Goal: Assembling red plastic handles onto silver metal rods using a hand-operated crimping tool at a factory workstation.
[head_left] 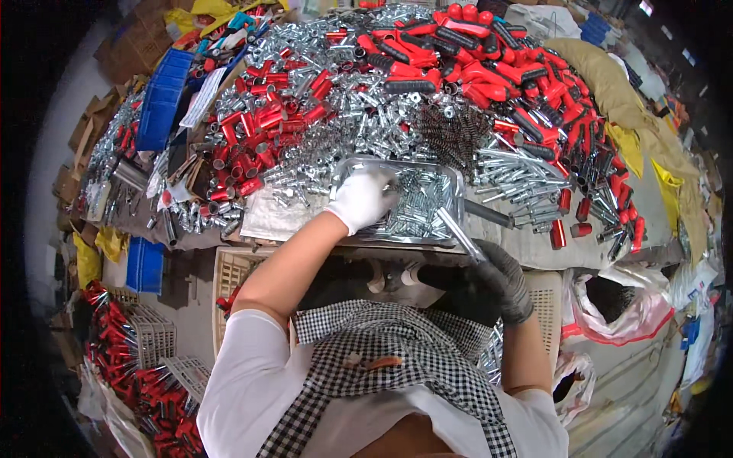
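Left hand (361, 195) in a white glove, reaching into a shallow metal tray (452, 180) near the front edge of the counter (534, 248); grip bent down over the small silver pins (416, 200) heaped in the tray, fingers curled into the pile, though whether any pin was actually pinched could not be told. Right hand (502, 278) in a dark grey glove, lower and to the right, just off the counter's near edge; grip closed around a slim silver rod (460, 231) that slanted up and left, its far end lying over the tray's near right corner. Pins short, bright, shiny, lying every which way, filling most of the tray.

Beyond the tray, a broad heap of silver metal parts (359, 114) spread across the counter. Red tubes (263, 122) piled to the far left, red and black handles (489, 69) massed to the far right, a patch of dark springs (450, 133) between them. Blue bins (162, 99) at the far left edge. Checked apron (397, 351) over white sleeves nearest the camera.
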{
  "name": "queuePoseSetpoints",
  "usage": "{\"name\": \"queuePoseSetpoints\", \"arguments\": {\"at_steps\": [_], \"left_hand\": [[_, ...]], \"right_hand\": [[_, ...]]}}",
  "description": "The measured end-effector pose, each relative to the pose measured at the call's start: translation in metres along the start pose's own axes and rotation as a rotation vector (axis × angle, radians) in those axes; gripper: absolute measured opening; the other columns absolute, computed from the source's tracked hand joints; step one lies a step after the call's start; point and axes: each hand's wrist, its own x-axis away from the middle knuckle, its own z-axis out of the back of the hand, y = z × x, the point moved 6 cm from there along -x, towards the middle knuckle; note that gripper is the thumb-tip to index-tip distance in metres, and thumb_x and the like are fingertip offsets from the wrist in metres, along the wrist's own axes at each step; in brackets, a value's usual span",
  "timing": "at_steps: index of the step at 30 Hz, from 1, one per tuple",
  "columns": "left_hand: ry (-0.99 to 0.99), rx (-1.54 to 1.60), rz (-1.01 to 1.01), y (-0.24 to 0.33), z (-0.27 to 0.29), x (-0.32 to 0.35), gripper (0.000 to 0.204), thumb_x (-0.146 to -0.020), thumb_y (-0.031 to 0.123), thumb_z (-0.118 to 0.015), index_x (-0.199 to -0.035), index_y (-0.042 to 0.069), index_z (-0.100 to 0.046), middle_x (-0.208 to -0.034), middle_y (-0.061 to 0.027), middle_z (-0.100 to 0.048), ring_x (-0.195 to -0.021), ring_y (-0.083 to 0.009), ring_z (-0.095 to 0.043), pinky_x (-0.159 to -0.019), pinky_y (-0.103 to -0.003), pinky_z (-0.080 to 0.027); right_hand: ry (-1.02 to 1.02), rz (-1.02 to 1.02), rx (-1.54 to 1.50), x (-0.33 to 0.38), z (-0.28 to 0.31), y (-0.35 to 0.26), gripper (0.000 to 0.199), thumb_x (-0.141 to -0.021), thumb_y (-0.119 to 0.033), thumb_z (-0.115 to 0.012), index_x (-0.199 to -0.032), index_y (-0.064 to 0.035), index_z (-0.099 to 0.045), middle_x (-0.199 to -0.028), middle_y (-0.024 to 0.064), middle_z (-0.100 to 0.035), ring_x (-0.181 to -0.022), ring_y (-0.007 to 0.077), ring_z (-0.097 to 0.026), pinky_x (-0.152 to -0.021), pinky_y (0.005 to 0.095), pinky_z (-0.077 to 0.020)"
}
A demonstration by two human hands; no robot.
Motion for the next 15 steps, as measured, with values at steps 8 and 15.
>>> {"name": "queuePoseSetpoints", "arguments": {"at_steps": [8, 15], "left_hand": [[0.000, -0.136, -0.012, -0.014, -0.024, -0.003, 0.039, -0.077, 0.032, -0.068, -0.103, 0.002, -0.066, -0.103, -0.0211, -0.066, -0.098, -0.0362, -0.064, -0.087, -0.044, -0.050], [0.453, 0.078, -0.389, 0.006, 0.044, 0.028, 0.030, -0.073, 0.003, -0.071, -0.103, 0.003, -0.065, -0.108, -0.0174, -0.064, -0.107, -0.0333, -0.060, -0.093, -0.041, -0.051]], "right_hand": [[0.114, -0.136, -0.278, -0.015, 0.002, 0.012, 0.047, -0.078, -0.023, -0.071, -0.116, 0.0019, -0.061, -0.099, 0.0055, -0.066, -0.090, 0.0144, -0.060, -0.082, 0.0295, -0.0493], [0.236, 0.159, 0.350, -0.020, 0.020, 0.009, 0.032, -0.078, -0.019, -0.076, -0.106, -0.0044, -0.068, -0.093, 0.0113, -0.070, -0.081, 0.0205, -0.069, -0.074, 0.0315, -0.0534]]}}
